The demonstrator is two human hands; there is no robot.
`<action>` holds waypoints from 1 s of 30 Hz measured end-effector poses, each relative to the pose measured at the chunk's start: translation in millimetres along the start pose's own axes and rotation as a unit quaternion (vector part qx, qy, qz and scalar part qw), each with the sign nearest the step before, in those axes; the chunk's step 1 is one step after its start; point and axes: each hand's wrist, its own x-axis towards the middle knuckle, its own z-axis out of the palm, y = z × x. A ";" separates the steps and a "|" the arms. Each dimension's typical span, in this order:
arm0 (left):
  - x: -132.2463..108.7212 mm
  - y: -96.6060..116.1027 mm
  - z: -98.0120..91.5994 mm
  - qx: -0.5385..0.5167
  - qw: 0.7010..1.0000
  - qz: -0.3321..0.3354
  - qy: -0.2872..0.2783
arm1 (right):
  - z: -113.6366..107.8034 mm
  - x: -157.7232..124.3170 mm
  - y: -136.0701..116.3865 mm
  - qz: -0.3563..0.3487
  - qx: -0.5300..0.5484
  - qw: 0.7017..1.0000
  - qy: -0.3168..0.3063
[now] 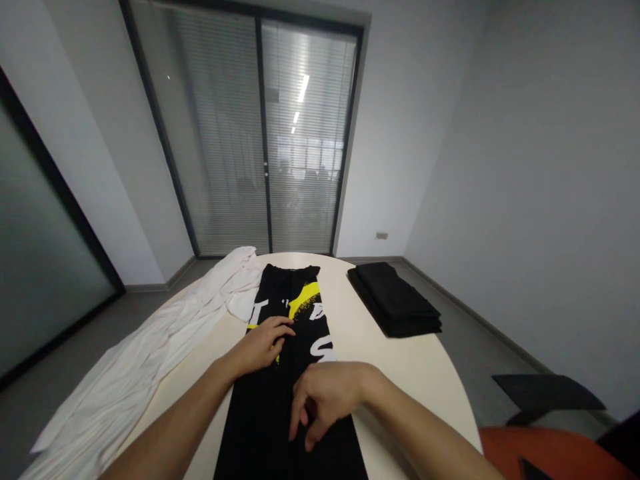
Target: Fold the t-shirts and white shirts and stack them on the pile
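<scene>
A long black garment point(285, 413) with white lettering and a yellow brush-stroke print lies lengthwise on the table, running off the bottom of the view. Its kind I cannot tell for sure. My left hand point(265, 343) rests palm down on the printed part, fingers outstretched and slightly bent. Nearer to me, my right hand point(327, 397) hovers over or touches the plain black part. Its fingers point down and stand apart from the thumb, with no cloth visibly pinched between them.
A round cream table point(345, 293) carries everything. Crumpled white cloth point(150, 347) spreads along its left side and hangs over the edge. Folded black cloth point(395, 300) is stacked at the right. An orange chair point(535, 453) with a black armrest point(547, 392) stands at lower right.
</scene>
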 end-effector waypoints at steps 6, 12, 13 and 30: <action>0.1 0.6 -1.2 0.000 1.000 -0.005 -0.009 | 4.7 6.9 -7.9 0.050 -0.035 0.998 -0.023; 0.7 2.1 -3.4 -0.007 1.000 -0.003 -0.017 | 5.6 9.7 -17.0 0.075 -0.053 0.994 -0.067; 0.8 3.6 -4.8 -0.009 1.000 -0.002 -0.018 | 6.1 9.7 -19.2 0.072 -0.051 0.993 -0.074; 11.1 34.3 6.5 0.085 0.993 0.000 0.086 | 1.6 2.5 -14.4 0.060 0.124 0.983 -0.125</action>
